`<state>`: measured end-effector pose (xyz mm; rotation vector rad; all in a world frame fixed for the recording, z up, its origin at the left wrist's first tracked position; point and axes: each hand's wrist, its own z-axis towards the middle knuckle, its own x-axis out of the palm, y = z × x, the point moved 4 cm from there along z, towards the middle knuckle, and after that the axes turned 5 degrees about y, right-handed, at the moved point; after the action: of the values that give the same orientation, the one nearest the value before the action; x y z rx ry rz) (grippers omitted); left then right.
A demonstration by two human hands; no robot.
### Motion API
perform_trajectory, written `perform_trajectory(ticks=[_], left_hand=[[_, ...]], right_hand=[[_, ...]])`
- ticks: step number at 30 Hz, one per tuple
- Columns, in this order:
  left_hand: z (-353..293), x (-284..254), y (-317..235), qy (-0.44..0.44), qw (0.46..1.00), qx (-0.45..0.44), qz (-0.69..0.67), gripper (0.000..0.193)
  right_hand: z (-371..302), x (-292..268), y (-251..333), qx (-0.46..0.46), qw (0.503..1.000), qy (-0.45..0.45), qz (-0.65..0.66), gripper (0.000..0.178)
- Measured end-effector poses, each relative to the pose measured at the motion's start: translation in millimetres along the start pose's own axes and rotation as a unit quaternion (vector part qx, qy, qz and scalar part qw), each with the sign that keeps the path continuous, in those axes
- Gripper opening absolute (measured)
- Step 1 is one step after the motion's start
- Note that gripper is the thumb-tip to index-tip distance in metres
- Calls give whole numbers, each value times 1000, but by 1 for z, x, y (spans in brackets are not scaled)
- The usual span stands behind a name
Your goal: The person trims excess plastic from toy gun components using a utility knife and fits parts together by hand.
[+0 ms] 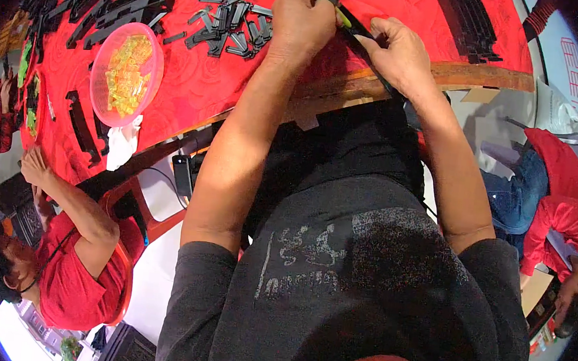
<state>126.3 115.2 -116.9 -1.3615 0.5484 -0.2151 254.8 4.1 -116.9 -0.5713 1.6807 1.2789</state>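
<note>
At the table's near edge, my left hand (305, 22) is closed round a thin tool with a black and yellow-green handle (345, 19); its kind is not clear. A long black strip (366, 50) slants from beside that handle down toward the table edge. My right hand (404, 56) grips the strip with thumb and fingers, its fingertips partly hidden. Left of my left hand lies a loose pile of small grey and black pieces (230, 24). A pink basket (95, 81) farther left holds yellow translucent pieces (129, 77).
Long black parts (128, 12) cover the far left of the red tablecloth (186, 96); more black strips (464, 24) lie at the right. A seated person in red (83, 259) works at the left, another person in red (557, 183) bends at the right. White tissue (122, 144) rests by the basket.
</note>
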Motion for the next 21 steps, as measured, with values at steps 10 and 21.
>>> perform_trajectory(ticks=[10, 21], left_hand=[[2, 2, -1, -13, 999, 28, 30, 18], [-1, 4, 0, 15, 999, -20, -20, 17]], right_hand=[[-1, -1, 2, 6, 1000, 17, 9, 33], [-2, 0, 0, 8, 1000, 0, 0, 32]])
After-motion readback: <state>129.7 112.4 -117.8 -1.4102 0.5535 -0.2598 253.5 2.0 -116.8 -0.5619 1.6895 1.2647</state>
